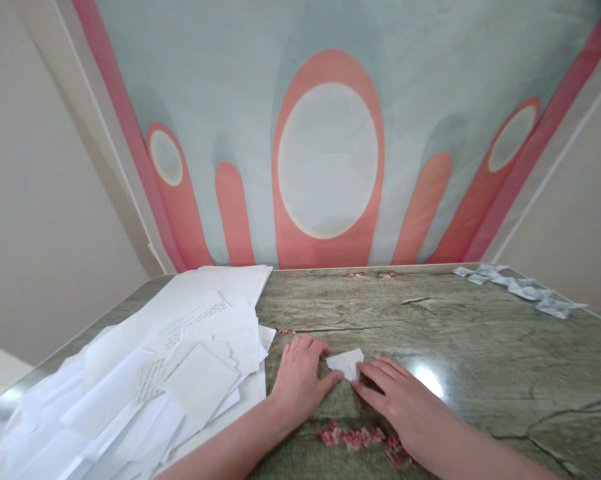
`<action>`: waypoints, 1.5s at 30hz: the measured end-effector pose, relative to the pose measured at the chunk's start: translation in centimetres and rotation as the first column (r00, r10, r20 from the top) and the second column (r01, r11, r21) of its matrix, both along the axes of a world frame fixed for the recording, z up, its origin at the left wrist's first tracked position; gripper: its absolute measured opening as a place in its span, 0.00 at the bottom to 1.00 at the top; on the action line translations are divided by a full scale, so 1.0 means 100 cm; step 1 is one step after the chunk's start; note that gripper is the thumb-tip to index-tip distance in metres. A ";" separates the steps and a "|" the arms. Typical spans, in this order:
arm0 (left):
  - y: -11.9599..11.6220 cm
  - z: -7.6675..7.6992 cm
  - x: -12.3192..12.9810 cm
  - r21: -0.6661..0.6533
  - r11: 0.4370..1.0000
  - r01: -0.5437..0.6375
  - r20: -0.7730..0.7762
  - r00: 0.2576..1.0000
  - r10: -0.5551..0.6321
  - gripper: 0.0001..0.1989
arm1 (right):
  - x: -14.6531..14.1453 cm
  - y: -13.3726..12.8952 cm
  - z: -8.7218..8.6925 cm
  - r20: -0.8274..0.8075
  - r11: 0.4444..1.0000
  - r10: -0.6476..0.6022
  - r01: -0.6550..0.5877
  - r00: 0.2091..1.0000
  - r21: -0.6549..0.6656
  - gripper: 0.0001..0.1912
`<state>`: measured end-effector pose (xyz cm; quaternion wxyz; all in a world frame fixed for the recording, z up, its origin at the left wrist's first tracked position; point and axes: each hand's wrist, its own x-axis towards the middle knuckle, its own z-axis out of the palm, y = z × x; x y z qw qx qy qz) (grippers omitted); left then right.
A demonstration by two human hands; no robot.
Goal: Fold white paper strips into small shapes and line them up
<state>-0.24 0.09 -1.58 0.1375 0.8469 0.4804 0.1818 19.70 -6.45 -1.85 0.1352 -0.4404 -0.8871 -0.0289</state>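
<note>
A small folded piece of white paper (344, 361) lies on the wood-patterned table between my two hands. At its left end, my left hand (303, 370) has the thumb and forefinger curved around the corner, with the thumb tip by the lower edge. My right hand (388, 390) grips the paper's right end, its fingertips on the edge and its thumb just below. A crease or flap shows near the right side of the paper. Exactly how the fingertips press on it is hard to make out.
A large heap of loose white sheets and cut pieces (200, 383), some printed, covers the table's left side. Several small folded paper pieces (528, 291) lie in a row at the far right edge. Behind the table (480, 360) stands a wall with a coral-and-grey pattern (328, 253).
</note>
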 end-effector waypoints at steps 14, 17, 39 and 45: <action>0.003 0.001 0.002 -0.030 0.999 -0.035 0.023 0.999 0.035 0.10 | -0.001 0.003 -0.005 -0.019 1.000 0.021 -0.021 1.000 0.018 0.21; 0.004 0.001 0.002 -0.043 0.998 -0.035 0.034 0.999 0.036 0.09 | -0.002 0.002 -0.003 -0.011 1.000 0.026 -0.026 1.000 0.012 0.21; 0.008 -0.009 -0.002 -0.060 0.998 0.017 0.178 0.984 -0.006 0.08 | 0.002 0.004 -0.013 -0.090 0.995 0.075 -0.069 0.993 0.071 0.21; 0.009 -0.006 0.000 -0.052 0.999 0.017 0.155 0.988 -0.009 0.08 | 0.002 0.006 -0.012 -0.120 0.999 0.047 -0.047 0.992 0.006 0.25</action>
